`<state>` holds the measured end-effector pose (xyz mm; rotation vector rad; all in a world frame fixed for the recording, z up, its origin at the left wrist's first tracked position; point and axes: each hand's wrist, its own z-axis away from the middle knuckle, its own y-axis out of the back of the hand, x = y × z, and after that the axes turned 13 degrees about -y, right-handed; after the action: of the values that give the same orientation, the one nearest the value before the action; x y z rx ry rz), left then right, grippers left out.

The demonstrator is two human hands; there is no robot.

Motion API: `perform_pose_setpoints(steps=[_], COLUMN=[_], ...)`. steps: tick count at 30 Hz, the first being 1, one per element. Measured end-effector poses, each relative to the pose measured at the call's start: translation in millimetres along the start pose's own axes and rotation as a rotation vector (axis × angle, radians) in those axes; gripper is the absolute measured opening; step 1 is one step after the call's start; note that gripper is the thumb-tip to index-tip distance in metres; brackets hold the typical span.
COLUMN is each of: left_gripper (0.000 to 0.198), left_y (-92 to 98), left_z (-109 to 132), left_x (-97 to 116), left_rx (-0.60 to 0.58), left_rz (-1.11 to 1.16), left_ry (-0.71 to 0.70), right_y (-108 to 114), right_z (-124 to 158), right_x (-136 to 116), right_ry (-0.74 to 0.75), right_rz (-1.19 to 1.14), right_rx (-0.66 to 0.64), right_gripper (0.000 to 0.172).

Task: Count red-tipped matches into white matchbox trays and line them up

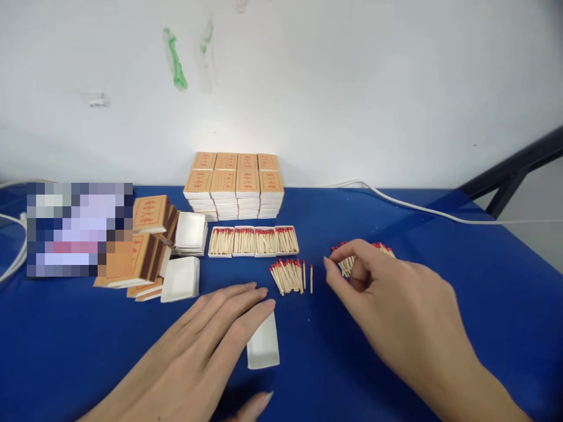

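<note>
Over the smooth blue tabletop, the left hand spreads open, partly hiding a shallow, thin-walled, rectangular white matchbox tray. The right hand curls before slim, pale wooden matchsticks with rounded red heads; I can't tell whether its fingertips pinch one.

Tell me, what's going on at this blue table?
A person's left hand is over a white matchbox tray. The right hand is curled by a pile of red-tipped matches; whether it holds any is unclear. More loose matches lie between the hands, with four match-filled trays and stacked matchboxes beyond.
</note>
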<state>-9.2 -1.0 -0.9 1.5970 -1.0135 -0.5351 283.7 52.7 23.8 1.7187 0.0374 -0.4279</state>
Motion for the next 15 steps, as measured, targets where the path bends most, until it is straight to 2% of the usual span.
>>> perform_pose_setpoints(steps=[5, 8, 15], left_gripper=[0.075, 0.075, 0.073], left_y=[-1.4, -2.4, -0.4], left_z=[0.5, 1.4, 1.7], left_x=[-0.6, -0.2, -0.2], left_rx=[-0.006, -0.004, 0.008], left_rz=[-0.013, -0.006, 0.014], left_ry=[0.001, 0.0, 0.01], right_y=[-1.9, -3.7, -3.5], right_z=[-2.5, -1.1, 0.5], right_x=[10.6, 10.6, 11.8], right_ry=[0.012, 0.052, 0.057], right_rz=[0.232, 0.332, 0.359], right_rx=[0.135, 0.17, 0.23], right_gripper=[0.019, 0.019, 0.03])
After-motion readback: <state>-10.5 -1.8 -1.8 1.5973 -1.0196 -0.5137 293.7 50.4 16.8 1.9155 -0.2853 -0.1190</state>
